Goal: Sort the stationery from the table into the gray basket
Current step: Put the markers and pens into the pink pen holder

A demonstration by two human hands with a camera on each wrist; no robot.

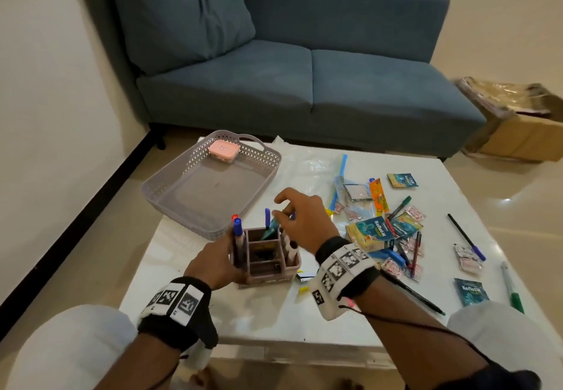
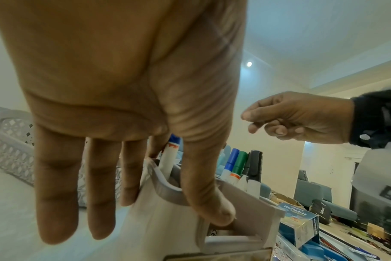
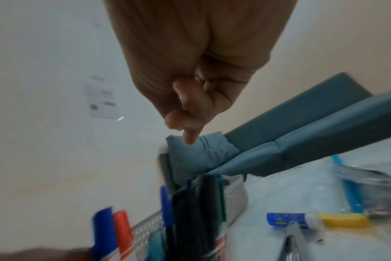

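The gray basket (image 1: 158, 190) stands at the table's back left with a pink box (image 1: 223, 150) in its far corner. In front of it stands a mauve pen organizer (image 1: 265, 271) holding several markers (image 2: 234, 164). My left hand (image 1: 219, 260) grips the organizer's left wall, thumb (image 2: 203, 194) over the rim and fingers outside. Just above the organizer's far right side hovers my right hand (image 1: 285, 207), its fingers curled and holding nothing. Loose pens (image 1: 466, 237) and a glue stick (image 3: 301, 219) lie to the right.
Lozenge packets (image 1: 370, 233), sachets (image 1: 470, 292), plastic bags and more pens (image 1: 411, 293) litter the right half of the white table (image 1: 243, 322). A blue sofa (image 1: 304, 85) stands behind it, and a cardboard box (image 1: 524, 127) sits on the floor at right.
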